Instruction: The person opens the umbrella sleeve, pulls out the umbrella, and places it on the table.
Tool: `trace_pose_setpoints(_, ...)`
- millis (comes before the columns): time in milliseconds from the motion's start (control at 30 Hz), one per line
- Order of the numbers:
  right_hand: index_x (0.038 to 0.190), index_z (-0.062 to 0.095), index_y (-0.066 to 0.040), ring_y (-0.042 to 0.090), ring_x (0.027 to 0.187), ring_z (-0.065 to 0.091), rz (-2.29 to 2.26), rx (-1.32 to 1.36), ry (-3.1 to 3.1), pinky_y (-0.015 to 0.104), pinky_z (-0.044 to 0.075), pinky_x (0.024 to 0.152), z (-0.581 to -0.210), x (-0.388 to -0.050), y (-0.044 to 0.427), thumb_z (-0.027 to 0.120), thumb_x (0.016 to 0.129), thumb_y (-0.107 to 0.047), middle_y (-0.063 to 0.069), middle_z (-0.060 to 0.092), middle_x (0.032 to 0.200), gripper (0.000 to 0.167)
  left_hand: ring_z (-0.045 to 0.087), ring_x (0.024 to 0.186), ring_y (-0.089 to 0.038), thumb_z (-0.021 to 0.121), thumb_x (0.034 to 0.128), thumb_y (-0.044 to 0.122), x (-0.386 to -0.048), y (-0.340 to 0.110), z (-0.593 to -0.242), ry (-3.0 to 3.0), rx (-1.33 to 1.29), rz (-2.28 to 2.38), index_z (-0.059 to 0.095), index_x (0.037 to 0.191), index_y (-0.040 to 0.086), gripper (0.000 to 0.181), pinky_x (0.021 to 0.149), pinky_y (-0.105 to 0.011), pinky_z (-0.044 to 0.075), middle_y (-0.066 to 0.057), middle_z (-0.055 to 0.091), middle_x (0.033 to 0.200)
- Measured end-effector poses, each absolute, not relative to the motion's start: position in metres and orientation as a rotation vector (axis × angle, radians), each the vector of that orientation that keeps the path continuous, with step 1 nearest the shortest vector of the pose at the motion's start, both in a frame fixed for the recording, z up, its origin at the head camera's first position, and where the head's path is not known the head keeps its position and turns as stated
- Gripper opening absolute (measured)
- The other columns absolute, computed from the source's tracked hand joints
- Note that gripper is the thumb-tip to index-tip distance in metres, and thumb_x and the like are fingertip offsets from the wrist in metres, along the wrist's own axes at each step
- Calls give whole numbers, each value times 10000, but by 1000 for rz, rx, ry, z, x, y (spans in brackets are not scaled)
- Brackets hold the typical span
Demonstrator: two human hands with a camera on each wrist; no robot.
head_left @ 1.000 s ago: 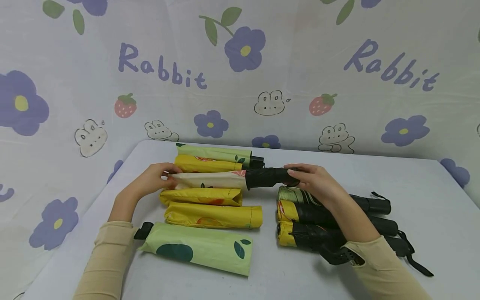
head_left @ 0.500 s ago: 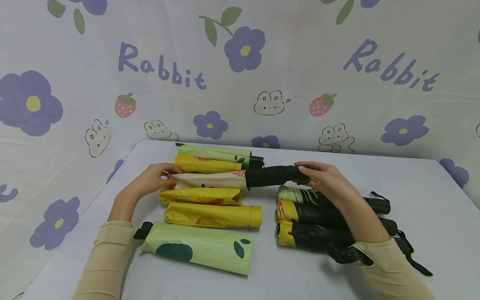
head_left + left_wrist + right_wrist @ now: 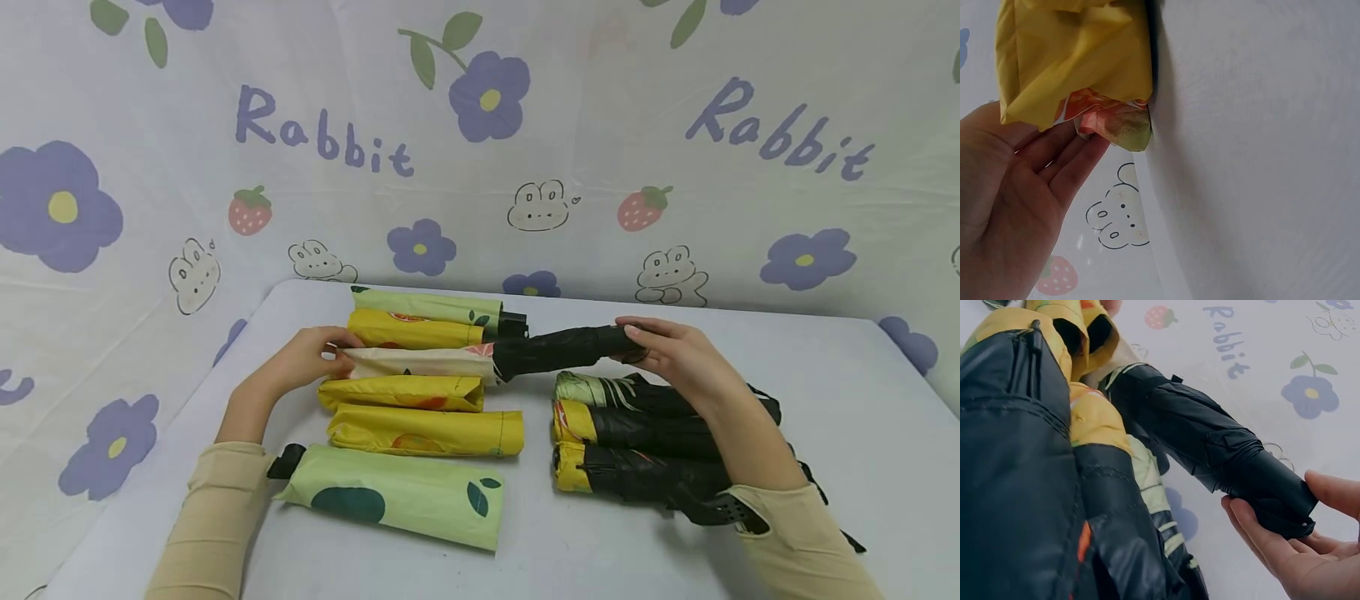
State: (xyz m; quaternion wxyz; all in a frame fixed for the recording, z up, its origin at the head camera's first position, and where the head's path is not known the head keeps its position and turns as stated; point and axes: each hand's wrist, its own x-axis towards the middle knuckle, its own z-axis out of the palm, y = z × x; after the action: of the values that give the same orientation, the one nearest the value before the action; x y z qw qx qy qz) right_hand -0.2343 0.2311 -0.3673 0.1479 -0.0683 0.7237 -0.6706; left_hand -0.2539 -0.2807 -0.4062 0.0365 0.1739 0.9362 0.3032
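My left hand [image 3: 307,362] pinches the left end of a cream umbrella sleeve [image 3: 420,362] with a pink fruit print. A black folding umbrella [image 3: 558,348] sticks out of the sleeve's right end, slanting up to the right. My right hand [image 3: 678,354] grips its handle end. In the right wrist view, thumb and fingers close around that black handle [image 3: 1279,490]. In the left wrist view, a yellow sleeve [image 3: 1079,56] covers the left fingertips, and a pink and green fabric end [image 3: 1125,128] shows beside them.
Behind lie a green sleeve [image 3: 427,305] and a yellow sleeve [image 3: 416,329], with black ends showing. Two yellow sleeves [image 3: 427,430] and a green sleeve [image 3: 405,496] lie in front. Three folded umbrellas [image 3: 645,429] lie under my right forearm. A printed cloth [image 3: 585,150] hangs behind the table.
My right hand has moved right and slightly up, drawing the umbrella farther out of the cream sleeve. My left hand has stayed in place.
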Motion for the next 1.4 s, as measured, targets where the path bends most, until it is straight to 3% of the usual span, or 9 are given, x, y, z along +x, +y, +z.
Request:
trace_pose_setpoints(200,1357,487,-34,37,976,654,-2021,-180,2008,155,534,872,-364,-233,242,610,966,-273,-31,514,1204,476,604,1132,-344,645,930,88,-255,-281,-406,2872,533,934,662,1146,63,218,954,-501,512,-147,664,1154)
trace_pose_setpoints(467,1138,656,-171,79,959,672,-2128,-180,1925,206,558,871,-362,-233,255,615,963,-199,37,447,1247,182,610,1127,-343,638,931,76,-255,-281,-406,2879,541,925,662,1142,59,213,958,-504,510,-142,670,1139)
trace_pose_setpoints(567,1106,670,-186,65,982,669,-2157,-191,1895,224,563,872,-363,-235,260,605,968,-181,42,431,1256,153,614,1117,-341,635,927,63,-255,-280,-406,2887,545,919,665,1133,57,208,960,-508,509,-141,674,1126)
trace_pose_setpoints(1400,1118,725,-69,100,1016,679,-2417,-206,1534,337,585,859,-374,-239,321,469,1009,-34,-13,563,1195,280,626,1071,-325,582,913,-2,-254,-279,-405,2900,531,911,660,1117,37,222,951,-506,514,-124,688,1049)
